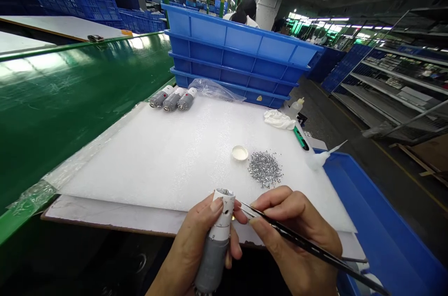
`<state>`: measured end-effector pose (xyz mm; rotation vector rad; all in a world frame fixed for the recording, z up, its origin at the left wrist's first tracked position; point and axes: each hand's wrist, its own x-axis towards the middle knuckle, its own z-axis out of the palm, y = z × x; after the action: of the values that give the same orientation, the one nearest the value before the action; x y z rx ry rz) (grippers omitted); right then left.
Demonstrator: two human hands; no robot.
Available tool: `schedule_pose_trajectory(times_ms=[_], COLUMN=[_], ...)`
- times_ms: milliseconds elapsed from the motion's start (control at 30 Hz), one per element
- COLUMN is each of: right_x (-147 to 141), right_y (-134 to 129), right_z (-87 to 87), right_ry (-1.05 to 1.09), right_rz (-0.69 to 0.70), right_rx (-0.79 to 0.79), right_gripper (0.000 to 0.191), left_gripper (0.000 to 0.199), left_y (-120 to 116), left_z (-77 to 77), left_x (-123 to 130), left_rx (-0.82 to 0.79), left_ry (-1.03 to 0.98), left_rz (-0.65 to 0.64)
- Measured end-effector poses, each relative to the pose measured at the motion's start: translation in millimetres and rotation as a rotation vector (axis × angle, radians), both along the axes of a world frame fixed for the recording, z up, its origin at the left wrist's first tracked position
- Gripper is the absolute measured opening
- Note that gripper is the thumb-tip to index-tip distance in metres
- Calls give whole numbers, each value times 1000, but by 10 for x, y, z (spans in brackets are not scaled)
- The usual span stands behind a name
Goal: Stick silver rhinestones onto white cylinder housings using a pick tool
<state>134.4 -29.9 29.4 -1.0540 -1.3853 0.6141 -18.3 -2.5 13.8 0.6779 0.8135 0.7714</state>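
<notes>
My left hand (196, 235) is closed around a grey and white cylinder (213, 258), held tilted at the table's front edge. Its white end points up and has small holes in its side. In my right hand (301, 235) a pair of dark tweezers (304, 242) is pinched, the tips close to the side of the white part. Whether the tips hold anything is too small to tell. Beyond my hands lie a pile of small silvery pieces (265, 169) and a small round white dish (240, 153).
Three similar cylinders (188, 99) lie at the back left, beside clear plastic film (217, 89). Stacked blue crates (238, 58) stand behind. At right are a white cloth (279, 119), a green-handled tool (301, 138), a nozzle bottle (318, 160) and a blue bin (385, 221).
</notes>
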Motion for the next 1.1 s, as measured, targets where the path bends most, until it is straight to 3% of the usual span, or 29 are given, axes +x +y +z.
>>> schedule_pose_trajectory(times_ms=[233, 367, 500, 733, 833, 967, 1100], right_x=[78, 111, 89, 124, 256, 491, 599], right_y=[-13, 33, 88, 94, 101, 219, 409], right_z=[-17, 13, 55, 99, 68, -104, -327], right_ry=[-107, -179, -205, -228, -173, -149, -206], right_rz=[74, 106, 97, 86, -21, -196, -200], right_rx=[55, 119, 146, 149, 72, -97, -159], right_gripper=[27, 29, 25, 23, 19, 16, 16], left_gripper=[53, 62, 63, 62, 54, 42, 39], left_y=[-60, -44, -41, -69, -68, -4, 56], left_z=[-81, -90, -92, -135, -94, -41, -38], left_x=[58, 60, 84, 99, 74, 49, 91], left_rx=[-267, -341, -373, -353, -271, -151, -124], left_ry=[-172, -255, -273, -233, -224, -185, -185], left_rz=[-45, -122, -121, -122, -83, -39, 75])
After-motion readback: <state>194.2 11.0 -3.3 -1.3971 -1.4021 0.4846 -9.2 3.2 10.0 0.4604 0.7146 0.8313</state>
